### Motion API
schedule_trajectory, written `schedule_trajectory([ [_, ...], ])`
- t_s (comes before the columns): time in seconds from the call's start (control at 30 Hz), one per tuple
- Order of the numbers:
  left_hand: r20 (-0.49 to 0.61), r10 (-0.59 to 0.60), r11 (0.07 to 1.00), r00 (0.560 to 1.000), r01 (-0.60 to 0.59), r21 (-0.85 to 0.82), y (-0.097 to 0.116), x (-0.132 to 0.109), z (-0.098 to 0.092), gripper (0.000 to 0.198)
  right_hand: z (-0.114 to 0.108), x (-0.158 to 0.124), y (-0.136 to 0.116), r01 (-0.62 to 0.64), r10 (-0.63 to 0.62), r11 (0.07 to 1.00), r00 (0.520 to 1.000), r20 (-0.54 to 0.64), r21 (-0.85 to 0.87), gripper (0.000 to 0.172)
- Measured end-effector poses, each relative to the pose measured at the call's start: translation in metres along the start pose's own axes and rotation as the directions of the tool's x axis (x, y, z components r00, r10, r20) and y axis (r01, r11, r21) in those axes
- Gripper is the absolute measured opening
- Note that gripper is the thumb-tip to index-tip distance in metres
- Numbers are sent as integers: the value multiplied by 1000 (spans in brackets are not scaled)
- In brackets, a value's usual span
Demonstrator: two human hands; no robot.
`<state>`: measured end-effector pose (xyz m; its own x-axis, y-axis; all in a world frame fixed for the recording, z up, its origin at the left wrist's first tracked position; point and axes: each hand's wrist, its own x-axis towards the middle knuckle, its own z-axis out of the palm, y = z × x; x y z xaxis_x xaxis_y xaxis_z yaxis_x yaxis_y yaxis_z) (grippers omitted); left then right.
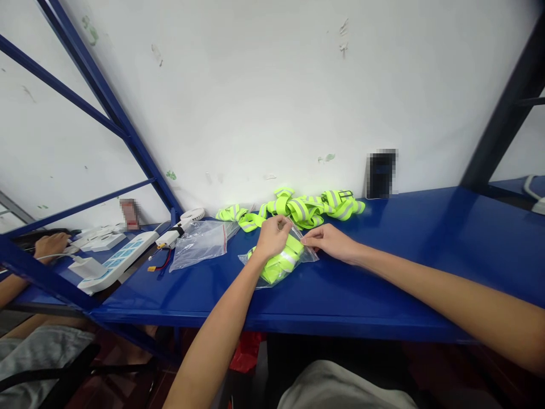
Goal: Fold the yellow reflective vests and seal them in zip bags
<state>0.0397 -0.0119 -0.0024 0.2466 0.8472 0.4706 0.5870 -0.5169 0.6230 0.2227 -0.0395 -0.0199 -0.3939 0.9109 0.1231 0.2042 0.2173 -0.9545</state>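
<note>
A clear zip bag [307, 257] lies on the blue table with a folded neon-yellow reflective strap [281, 262] inside it. My left hand [275, 236] pinches the bag's upper edge, partly covering the strap. At the bag's right edge my right hand [327, 241] grips the plastic between thumb and fingertips. Just beyond both hands, a tangled heap of neon-yellow reflective straps [304, 209] with grey stripes and a dark buckle rests near the wall.
Flat clear zip bags [200, 245] lie left of my hands, near a small white fan [193, 215] and a battery pack with wires [168, 238]. A power strip [123, 261] crosses by the blue frame [114, 113]. A phone-like device [380, 175] leans on the wall. Another person's hand [51, 245] is far left.
</note>
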Motion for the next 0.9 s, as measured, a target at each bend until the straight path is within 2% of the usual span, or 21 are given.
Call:
schedule_trajectory([
  [0.2, -32, -4, 999, 999, 5, 39, 1, 0, 1, 18, 6, 3, 5, 9, -11, 1000, 997, -70, -25, 23],
  [0.53, -30, -9, 1000, 999, 10, 30, 2, 0, 0, 18, 7, 7, 13, 82, -114, 971, 984, -134, -226, 26],
  [0.63, -23, -1, 1000, 1000, 2, 18, 1, 0, 0, 19, 8, 6, 14, 102, -138, 963, 982, -130, -250, 28],
  [0.8, 11, 1, 1000, 1000, -2, 22, -1, 1, 2, 19, 7, 7, 13, 133, -152, 974, 984, -91, -183, 35],
  [0.9, 28, 1, 1000, 1000, -1, 16, -1, 1, 3, 19, 9, 9, 11, 163, -199, 948, 974, -107, -273, 34],
])
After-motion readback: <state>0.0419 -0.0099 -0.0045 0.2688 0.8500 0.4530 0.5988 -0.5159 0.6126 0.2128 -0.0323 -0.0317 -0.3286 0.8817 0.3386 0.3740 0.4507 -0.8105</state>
